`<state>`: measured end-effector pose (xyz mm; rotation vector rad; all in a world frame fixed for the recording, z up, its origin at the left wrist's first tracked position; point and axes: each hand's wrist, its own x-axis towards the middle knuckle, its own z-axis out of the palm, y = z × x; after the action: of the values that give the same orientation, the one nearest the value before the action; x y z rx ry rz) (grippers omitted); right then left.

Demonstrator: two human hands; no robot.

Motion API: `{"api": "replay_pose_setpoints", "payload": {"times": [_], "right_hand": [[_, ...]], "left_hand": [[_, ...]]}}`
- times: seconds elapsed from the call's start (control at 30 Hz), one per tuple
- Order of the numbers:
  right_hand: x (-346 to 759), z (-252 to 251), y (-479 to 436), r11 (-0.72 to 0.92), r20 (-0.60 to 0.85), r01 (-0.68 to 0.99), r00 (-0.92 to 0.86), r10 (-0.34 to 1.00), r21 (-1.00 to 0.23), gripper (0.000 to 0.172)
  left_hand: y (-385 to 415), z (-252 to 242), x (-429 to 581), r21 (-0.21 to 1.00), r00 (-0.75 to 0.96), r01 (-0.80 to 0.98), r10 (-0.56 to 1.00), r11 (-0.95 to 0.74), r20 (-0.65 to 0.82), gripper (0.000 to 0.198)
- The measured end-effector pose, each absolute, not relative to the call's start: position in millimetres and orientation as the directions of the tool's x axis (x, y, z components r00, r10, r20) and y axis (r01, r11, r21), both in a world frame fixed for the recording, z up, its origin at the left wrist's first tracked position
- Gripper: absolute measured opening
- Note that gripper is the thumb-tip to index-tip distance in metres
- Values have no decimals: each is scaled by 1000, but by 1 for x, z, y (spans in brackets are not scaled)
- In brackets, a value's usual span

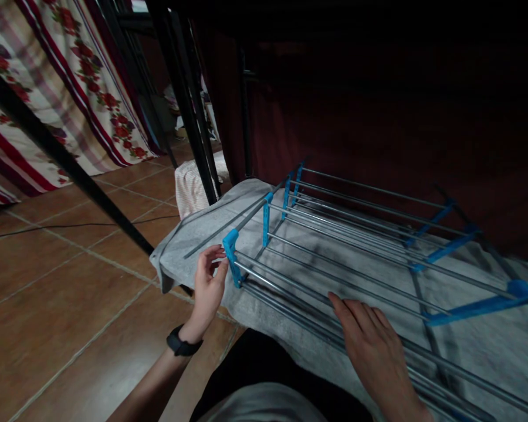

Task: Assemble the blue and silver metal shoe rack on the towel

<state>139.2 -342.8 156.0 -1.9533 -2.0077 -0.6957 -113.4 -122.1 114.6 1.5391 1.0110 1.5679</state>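
Note:
A rack of slim metal rods (pixel 286 279) joined by blue plastic brackets, like a shoe rack, lies on a grey cloth (pixel 488 351). My left hand (pixel 211 284), with a dark wristband, is at the rack's near left corner. Its fingers are loosely curved with a gap to the thumb, and the fingertips meet or nearly meet the blue corner bracket (pixel 231 258). My right hand (pixel 369 340) rests palm down across the front rods, its fingers stretched out. The right thumb is hidden. A loose-looking dark rod (pixel 224 230) slants over the cloth beyond the left hand.
Black metal posts (pixel 182 88) rise behind the cloth's left end, and a black bar (pixel 70 164) slants across the left. A floral curtain (pixel 88 82) hangs above the tiled floor (pixel 70 293), where a thin cable (pixel 79 225) runs. Dark reddish fabric (pixel 356 135) hangs behind the rack.

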Motion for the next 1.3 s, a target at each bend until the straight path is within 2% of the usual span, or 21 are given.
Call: {"api": "replay_pose_setpoints", "payload": {"times": [0.4,0.8,1.3], "right_hand": [[144,152,-343,61,578,989,-128,806,133,42],[142,162,-340,58,655,990,-128,745,127,44],[150,157,-343,100,628,983,-175,758,154,45]], "left_hand": [[-120,107,-113,889,23,121,897,-441,442,31],[-115,104,-119,883,69,132,893,-450,445,37],[-116,104,-117,859,67,181,877,-479,475,35]]}}
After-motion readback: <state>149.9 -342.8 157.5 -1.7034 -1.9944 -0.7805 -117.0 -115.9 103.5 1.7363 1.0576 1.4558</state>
